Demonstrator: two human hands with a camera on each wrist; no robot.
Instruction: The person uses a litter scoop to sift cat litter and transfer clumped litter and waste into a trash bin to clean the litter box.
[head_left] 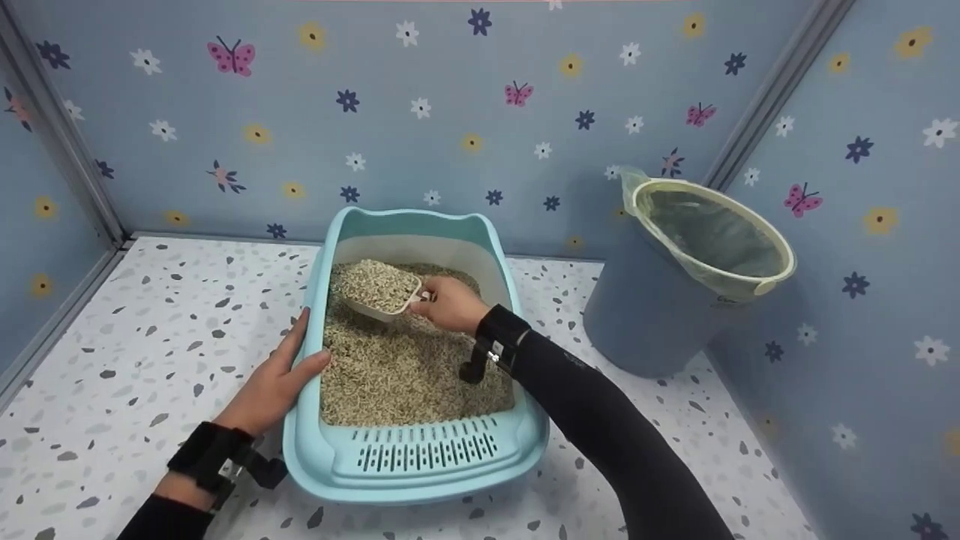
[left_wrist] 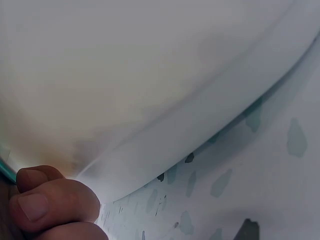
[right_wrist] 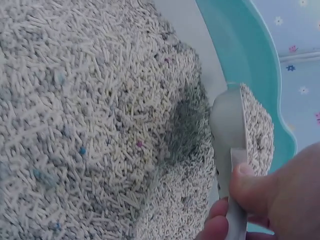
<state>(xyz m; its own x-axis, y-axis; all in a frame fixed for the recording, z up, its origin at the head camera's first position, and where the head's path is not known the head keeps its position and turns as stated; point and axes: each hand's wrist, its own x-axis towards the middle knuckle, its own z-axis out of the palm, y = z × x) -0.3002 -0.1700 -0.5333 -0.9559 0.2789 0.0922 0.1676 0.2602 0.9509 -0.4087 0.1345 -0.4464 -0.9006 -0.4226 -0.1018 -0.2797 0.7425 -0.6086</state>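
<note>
A blue litter box [head_left: 420, 491] stands on the floor, spread with pellet litter [head_left: 405, 382]. My right hand [head_left: 452, 304] grips the handle of a pale litter scoop [head_left: 382, 313], held over the back left part of the box and heaped with litter. In the right wrist view the scoop [right_wrist: 227, 125] appears from the side, thumb pressed along its handle. My left hand [head_left: 274, 379] holds the box's left rim, thumb over the top edge. Its curled fingers [left_wrist: 62, 202] show against the outer wall in the left wrist view.
A blue-grey bin [head_left: 645, 307] with a clear liner over its pale rim stands to the right of the box, by the corner. Flowered panels [head_left: 420, 120] close off the back and both sides. The speckled floor [head_left: 187, 315] runs beneath everything.
</note>
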